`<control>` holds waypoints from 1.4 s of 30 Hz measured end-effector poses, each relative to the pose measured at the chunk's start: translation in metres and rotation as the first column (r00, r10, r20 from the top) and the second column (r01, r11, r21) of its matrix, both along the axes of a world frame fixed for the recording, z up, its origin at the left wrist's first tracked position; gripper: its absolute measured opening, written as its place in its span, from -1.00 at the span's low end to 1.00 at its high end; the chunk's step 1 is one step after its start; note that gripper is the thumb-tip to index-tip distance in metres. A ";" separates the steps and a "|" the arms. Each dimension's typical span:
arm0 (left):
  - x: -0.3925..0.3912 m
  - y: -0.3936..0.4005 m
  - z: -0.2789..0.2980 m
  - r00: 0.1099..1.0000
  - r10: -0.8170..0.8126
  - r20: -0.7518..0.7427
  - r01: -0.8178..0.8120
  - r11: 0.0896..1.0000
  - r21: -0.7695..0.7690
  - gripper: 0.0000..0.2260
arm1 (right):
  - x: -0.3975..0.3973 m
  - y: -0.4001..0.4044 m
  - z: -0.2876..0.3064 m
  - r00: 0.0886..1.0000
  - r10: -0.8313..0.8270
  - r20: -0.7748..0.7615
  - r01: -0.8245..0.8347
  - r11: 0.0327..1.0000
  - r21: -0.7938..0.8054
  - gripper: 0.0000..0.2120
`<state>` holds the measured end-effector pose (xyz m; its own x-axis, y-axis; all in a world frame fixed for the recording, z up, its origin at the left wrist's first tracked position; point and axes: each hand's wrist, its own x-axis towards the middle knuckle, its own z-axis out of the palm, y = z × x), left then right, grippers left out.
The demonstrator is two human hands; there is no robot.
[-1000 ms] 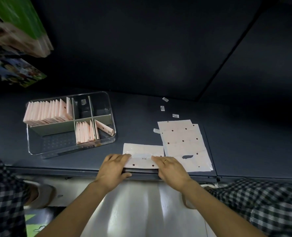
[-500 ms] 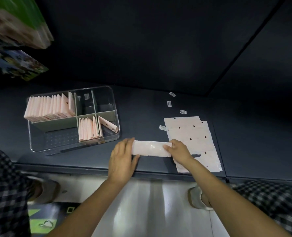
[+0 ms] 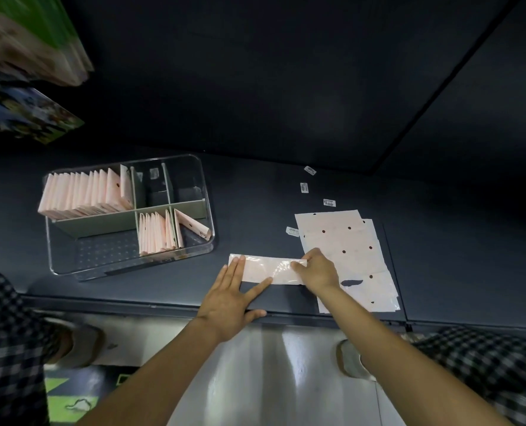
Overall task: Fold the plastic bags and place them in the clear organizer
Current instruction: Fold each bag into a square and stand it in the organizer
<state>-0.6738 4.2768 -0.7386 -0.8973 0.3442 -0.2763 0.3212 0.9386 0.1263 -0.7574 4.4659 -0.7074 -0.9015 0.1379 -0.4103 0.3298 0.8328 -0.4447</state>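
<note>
A pale pink plastic bag, folded into a narrow strip, lies on the dark shelf near its front edge. My left hand lies flat with straight fingers pressing the strip's left end. My right hand presses the strip's right end, fingers on top of it. A stack of flat pink dotted bags lies just right of the strip, partly under my right hand. The clear organizer stands at the left, with several folded bags upright in its back-left and front-middle compartments.
A few small white labels lie scattered behind the flat stack. Boxes hang into view at the upper left. The shelf's front edge runs right below my left hand. My checked trouser legs and the floor show below.
The bag went from a wide half-fold at the shelf edge to a narrow strip farther back. Both hands moved forward with it and now press its ends.
</note>
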 end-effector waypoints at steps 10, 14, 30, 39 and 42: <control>-0.004 0.003 0.005 0.997 0.005 0.072 -0.004 1.000 -0.019 -0.42 | 0.048 -0.051 -0.007 0.944 0.261 -0.204 -0.324 0.855 -0.406 -0.61; -0.005 0.003 0.005 0.997 0.000 0.077 0.002 0.999 -0.036 -0.41 | 0.049 -0.027 -0.014 0.945 0.220 -0.240 -0.295 0.892 -0.341 -0.59; -0.009 0.002 0.014 0.993 0.040 0.107 -0.038 0.999 -0.020 -0.44 | 0.030 0.025 0.005 0.482 0.848 -0.218 -0.644 0.512 0.569 -0.68; 0.009 0.000 0.012 0.967 0.248 -0.060 -0.231 0.951 0.205 -0.63 | 0.064 -0.008 0.011 0.416 0.772 -0.481 -0.746 0.592 0.305 -0.93; 0.013 0.000 0.014 0.937 0.343 -0.069 -0.300 0.888 0.348 -0.76 | 0.075 -0.019 0.007 0.579 0.682 -0.446 -0.725 0.681 0.101 -0.82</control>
<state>-0.6605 4.2771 -0.7251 -0.9937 0.0820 -0.0766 0.0422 0.9055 0.4223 -0.6824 4.4471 -0.7000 -0.7750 -0.6299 0.0509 -0.5784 0.6745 -0.4589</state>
